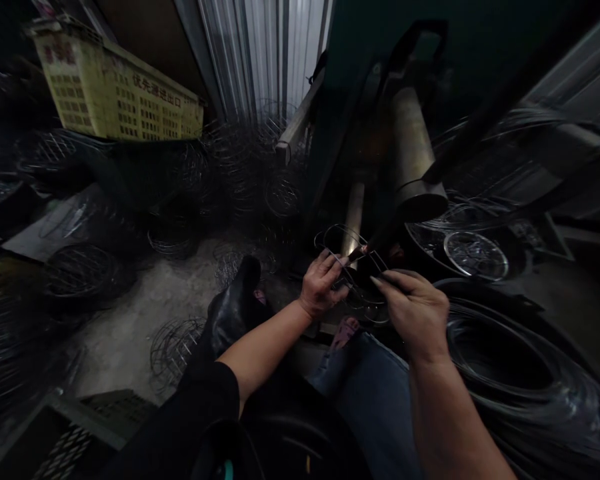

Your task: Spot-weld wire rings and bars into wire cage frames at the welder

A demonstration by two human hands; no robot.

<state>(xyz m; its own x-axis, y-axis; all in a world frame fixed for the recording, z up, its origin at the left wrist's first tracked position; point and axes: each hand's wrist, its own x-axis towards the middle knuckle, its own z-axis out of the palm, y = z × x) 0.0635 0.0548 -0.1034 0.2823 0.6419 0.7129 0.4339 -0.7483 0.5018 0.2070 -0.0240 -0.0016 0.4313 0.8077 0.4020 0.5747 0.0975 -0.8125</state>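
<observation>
In front of me my left hand (325,283) has its fingers closed on the left side of a thin wire frame (341,259) with rounded loops. My right hand (417,310) pinches the right side of that frame between thumb and fingers. The wire sits at the tip of a metal rod (354,217), where a small bright glow shows. Above and to the right, a thick metal cylinder (416,153) of the machine juts toward me, and a dark arm below it reaches down to the wire. The lower part of the frame is dim and hard to make out.
A large coil of wire (510,353) lies close on my right, with a tub of round wire pieces (475,255) behind it. Wire baskets (177,350) are on the floor at left. A yellow crate (120,90) stands at back left, a dark crate (70,440) at front left.
</observation>
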